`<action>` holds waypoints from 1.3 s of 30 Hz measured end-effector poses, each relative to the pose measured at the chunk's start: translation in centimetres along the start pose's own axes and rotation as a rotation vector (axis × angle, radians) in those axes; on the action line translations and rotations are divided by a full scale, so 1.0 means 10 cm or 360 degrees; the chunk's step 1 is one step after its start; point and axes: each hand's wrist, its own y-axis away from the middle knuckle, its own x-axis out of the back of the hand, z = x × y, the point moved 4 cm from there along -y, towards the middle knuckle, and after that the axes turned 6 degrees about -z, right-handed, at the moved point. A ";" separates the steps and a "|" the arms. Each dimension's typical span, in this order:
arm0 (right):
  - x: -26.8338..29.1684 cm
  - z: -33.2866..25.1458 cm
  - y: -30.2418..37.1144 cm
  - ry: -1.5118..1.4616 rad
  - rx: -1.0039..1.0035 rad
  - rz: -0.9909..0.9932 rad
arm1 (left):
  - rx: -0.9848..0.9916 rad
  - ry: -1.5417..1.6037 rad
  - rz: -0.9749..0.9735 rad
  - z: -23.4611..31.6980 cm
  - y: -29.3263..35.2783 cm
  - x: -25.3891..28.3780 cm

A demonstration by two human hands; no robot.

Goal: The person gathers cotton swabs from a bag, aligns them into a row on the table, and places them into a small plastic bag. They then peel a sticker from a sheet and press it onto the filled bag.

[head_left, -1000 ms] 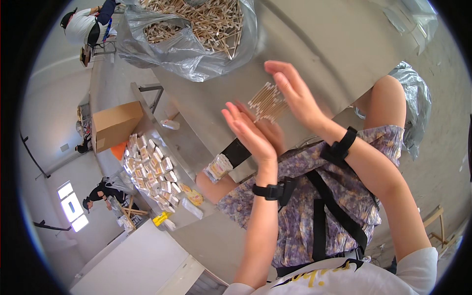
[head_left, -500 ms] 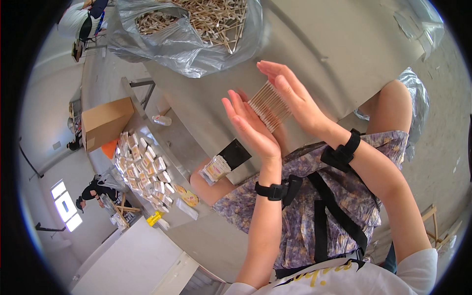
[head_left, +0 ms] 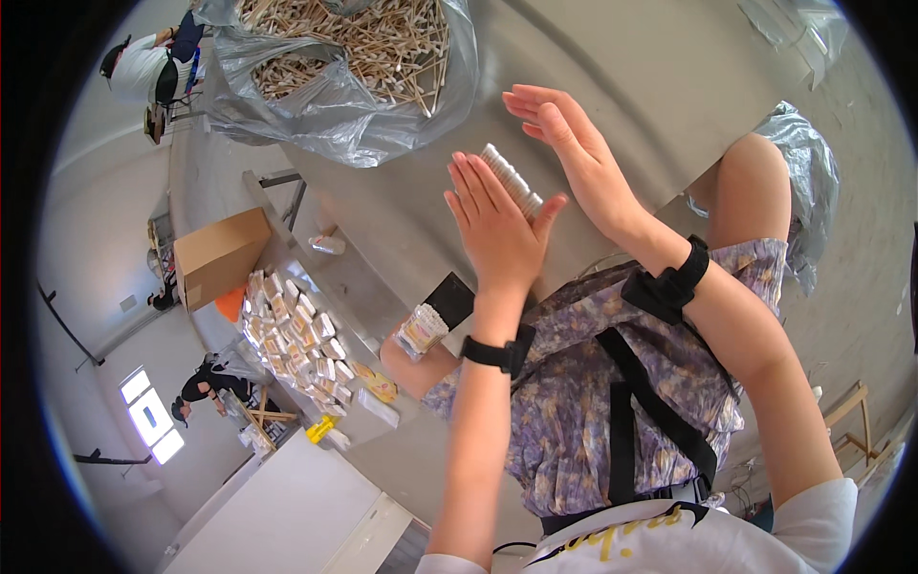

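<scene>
My left hand (head_left: 497,225) lies flat, back up, over a row of cotton swabs (head_left: 512,180). Their white tips show in an even line between its fingers and thumb, while the sticks are hidden under the palm. To the right, my right hand (head_left: 583,163) is held on edge with fingers stretched, apart from the swabs and holding nothing. A small pack of swabs (head_left: 422,331) with a black piece (head_left: 450,299) beside it sits by my left knee. Beyond my hands, a grey plastic bag (head_left: 373,134) holds a heap of loose swabs (head_left: 402,57).
On the left, many small packs (head_left: 296,330) are piled on another table near a cardboard box (head_left: 222,256) and a yellow object (head_left: 322,429). A clear bottle (head_left: 327,245) lies beyond the metal table (head_left: 631,86). Other people (head_left: 206,387) are at the far left.
My left hand has turned over, from palm facing the swabs at their side to lying on top of them. My right hand has moved away from the swabs, slightly up.
</scene>
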 end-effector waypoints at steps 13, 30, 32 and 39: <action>0.02 0.04 -0.02 0.0096 -0.0138 -0.0043 | 0.0035 0.0171 -0.0063 0.00 0.24 0.16; 0.06 0.18 -0.04 0.0106 -0.0128 0.0051 | 0.0216 0.0432 0.0379 -0.23 0.28 0.37; 0.07 0.16 -0.04 0.0119 -0.0105 0.0068 | 0.0216 0.0413 0.0379 -0.19 0.33 0.42; 0.06 0.12 -0.04 0.0098 -0.0108 0.0062 | 0.0103 0.0299 0.0129 0.13 0.64 0.33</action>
